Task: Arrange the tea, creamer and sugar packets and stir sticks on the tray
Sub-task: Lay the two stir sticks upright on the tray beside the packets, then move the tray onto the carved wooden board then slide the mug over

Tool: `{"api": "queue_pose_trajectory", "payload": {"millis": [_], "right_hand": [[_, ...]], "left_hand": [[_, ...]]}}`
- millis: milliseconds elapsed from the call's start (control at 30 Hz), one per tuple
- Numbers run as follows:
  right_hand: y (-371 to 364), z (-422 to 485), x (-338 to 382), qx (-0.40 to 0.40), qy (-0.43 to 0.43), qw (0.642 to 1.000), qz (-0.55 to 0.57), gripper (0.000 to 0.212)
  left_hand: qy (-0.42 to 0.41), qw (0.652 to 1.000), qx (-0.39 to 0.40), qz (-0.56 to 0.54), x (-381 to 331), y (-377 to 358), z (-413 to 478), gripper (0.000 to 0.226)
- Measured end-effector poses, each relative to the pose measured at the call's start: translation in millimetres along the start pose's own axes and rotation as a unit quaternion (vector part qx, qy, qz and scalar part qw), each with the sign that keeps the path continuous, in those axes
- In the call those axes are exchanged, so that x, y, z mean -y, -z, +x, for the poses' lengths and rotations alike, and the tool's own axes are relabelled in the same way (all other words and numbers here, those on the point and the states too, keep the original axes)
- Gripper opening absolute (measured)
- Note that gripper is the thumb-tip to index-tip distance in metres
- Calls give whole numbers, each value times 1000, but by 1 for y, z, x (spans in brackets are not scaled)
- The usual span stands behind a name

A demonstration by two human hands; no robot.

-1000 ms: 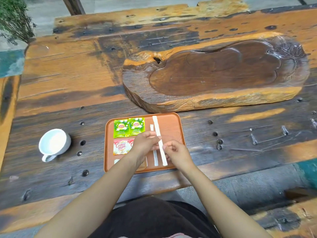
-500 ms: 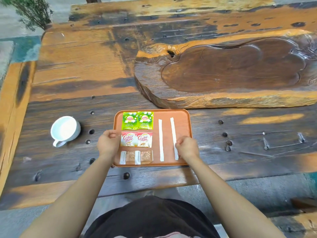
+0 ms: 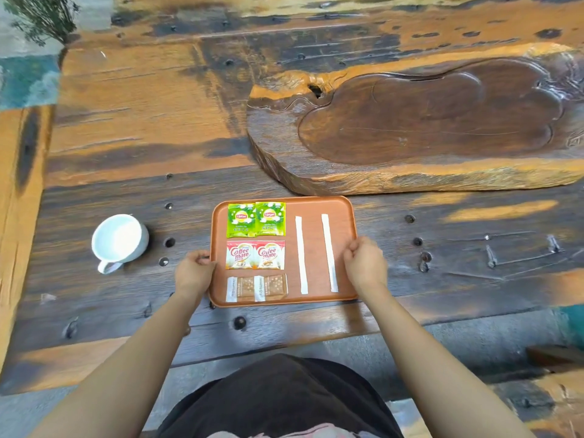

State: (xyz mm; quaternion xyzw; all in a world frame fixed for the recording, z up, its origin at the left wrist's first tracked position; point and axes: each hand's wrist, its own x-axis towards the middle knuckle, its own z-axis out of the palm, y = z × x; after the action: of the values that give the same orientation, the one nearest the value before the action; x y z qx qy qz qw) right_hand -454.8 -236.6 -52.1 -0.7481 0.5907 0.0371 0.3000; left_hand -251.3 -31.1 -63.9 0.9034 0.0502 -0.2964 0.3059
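Your left hand (image 3: 193,273) curls over the tray (image 3: 316,206) at its 9 o'clock edge, fingers folded shut on the rim. Your right hand (image 3: 364,263) does the same at 3 o'clock. The tray sits on the wooden table (image 3: 126,121), long axis running 6 to 12.

Between your hands, nearest you at 7 o'clock, two sugar packets (image 3: 256,288) lie side by side. Beyond them sit two creamer packets (image 3: 255,255), then two green tea packets (image 3: 256,219) at 11 o'clock. Right of these, two white stir sticks (image 3: 301,254) lie apart and roughly parallel, pointing 6 to 12; the outer one ends just beside your right fingers (image 3: 349,255).

A white cup (image 3: 118,240) stands at 9 o'clock, off the tray. A carved wooden slab (image 3: 410,121) lies at 1 o'clock.
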Motion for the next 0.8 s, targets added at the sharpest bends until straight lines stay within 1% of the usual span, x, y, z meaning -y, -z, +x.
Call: {"api": "queue_pose_trajectory", "payload": {"millis": [67,133,200,300,367,467,667,800], "right_hand": [[4,2,-7,-31,-9,999,23,18],[4,5,-13,-1,-19,999,35,21],[3,5,-15,31,-39,996,68,19],[6,5,-13,31,-81,990,114,21],[7,3,-14,34,-93,987,125,19],[6,-4,-16,39,-92,986,137,16],[10,-21,-18,7,-77,982,173,13],[22,-22,-17,-17,-74,979,189,9]], "left_hand": [[3,1000,18,1,0,2,3,23],[10,999,43,-7,1,5,9,16],[24,996,74,-34,3,7,16,15],[48,990,111,-71,6,10,26,18],[48,988,122,-88,6,13,27,18],[46,986,122,-102,7,19,26,14],[32,978,149,-140,-2,32,22,23],[14,973,164,-162,-16,39,19,15]]}}
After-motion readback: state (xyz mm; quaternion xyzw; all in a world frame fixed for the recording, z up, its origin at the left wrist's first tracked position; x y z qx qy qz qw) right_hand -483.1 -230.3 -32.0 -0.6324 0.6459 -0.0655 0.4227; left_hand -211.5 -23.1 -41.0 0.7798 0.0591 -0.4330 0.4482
